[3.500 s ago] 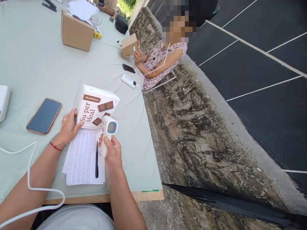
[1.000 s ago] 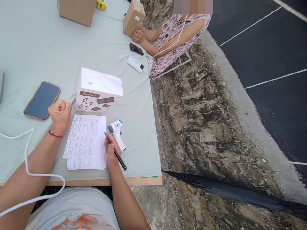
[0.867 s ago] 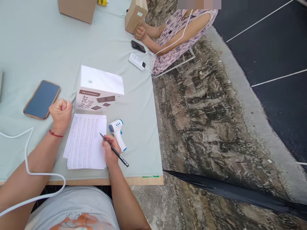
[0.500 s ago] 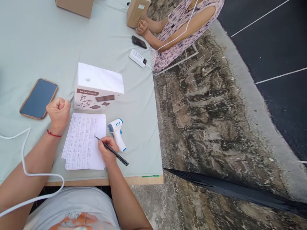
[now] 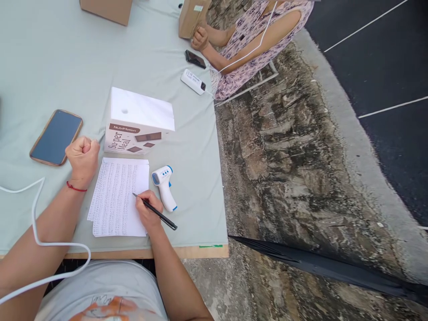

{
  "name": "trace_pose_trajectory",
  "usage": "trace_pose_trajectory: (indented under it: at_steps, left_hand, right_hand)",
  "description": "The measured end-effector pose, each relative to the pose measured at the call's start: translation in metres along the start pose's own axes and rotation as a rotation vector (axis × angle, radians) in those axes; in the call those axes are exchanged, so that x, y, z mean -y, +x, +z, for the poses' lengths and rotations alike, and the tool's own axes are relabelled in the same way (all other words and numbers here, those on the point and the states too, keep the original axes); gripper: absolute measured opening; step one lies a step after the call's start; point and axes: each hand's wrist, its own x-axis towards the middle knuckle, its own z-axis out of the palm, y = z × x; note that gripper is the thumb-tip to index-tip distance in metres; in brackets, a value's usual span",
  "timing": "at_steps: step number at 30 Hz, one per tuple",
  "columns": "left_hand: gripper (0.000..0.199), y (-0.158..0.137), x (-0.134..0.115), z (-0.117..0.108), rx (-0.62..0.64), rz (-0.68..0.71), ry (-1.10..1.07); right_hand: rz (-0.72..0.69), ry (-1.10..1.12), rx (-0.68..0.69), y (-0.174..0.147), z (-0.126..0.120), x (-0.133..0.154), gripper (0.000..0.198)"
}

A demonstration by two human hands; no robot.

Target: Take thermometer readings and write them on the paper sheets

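My right hand (image 5: 149, 212) grips a black pen (image 5: 160, 216), its tip at the written lines on a stack of paper sheets (image 5: 117, 200). Rows of small handwriting fill most of the top sheet, with a blank strip along its right side. My left hand (image 5: 82, 158), with a red string at the wrist, rests as a closed fist on the tablecloth, between a smartphone (image 5: 56, 137) and a white "NutriMotion Super Meal" box (image 5: 140, 116). Just right of the papers lies a white and blue infrared thermometer (image 5: 165, 188).
Across the table sits another person in a patterned top (image 5: 261, 49), one fist beside a cardboard box (image 5: 191, 18). A dark phone (image 5: 195, 59) and a white device (image 5: 193, 81) lie near them. Another carton (image 5: 107, 9) stands farther back. A white cable (image 5: 60, 244) crosses my left forearm.
My right hand and the pen have shifted slightly left over the page. My left fist stays in place; the whole view has drifted a little.
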Motion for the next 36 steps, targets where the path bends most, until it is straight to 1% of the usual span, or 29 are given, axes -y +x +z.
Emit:
trace_pose_trajectory:
  at_steps: [4,7,12,18,23,26,31,36]
  left_hand:
    - [0.054,0.000,-0.001,0.002,-0.021,0.017,-0.030]
    - [0.052,0.001,-0.004,0.002,-0.030,-0.019,-0.032]
    - [0.055,0.002,-0.006,0.000,-0.003,-0.089,0.034]
    - [0.058,0.001,-0.002,-0.001,-0.002,-0.049,-0.013]
    - [0.058,0.002,-0.007,0.000,0.010,-0.140,0.025]
    - [0.057,0.003,-0.010,0.000,-0.004,-0.179,0.033]
    - [0.059,0.003,-0.011,0.000,0.004,-0.138,0.025]
    - [0.054,0.003,-0.010,0.000,0.004,-0.113,-0.006]
  right_hand:
    - [-0.023,0.014,0.015,0.001,0.000,0.002,0.015]
    - [-0.043,0.013,0.011,0.001,0.001,0.003,0.014]
    - [-0.022,-0.018,0.013,0.000,0.001,0.002,0.012]
    - [0.015,-0.004,0.040,0.001,-0.001,0.002,0.012]
    - [0.069,-0.011,0.027,0.001,0.000,0.001,0.012]
    - [0.095,-0.036,0.018,0.000,0.001,0.001,0.011]
    - [0.078,-0.022,0.011,0.001,0.002,0.003,0.012]
    - [0.055,0.000,-0.018,0.001,0.004,0.003,0.011]
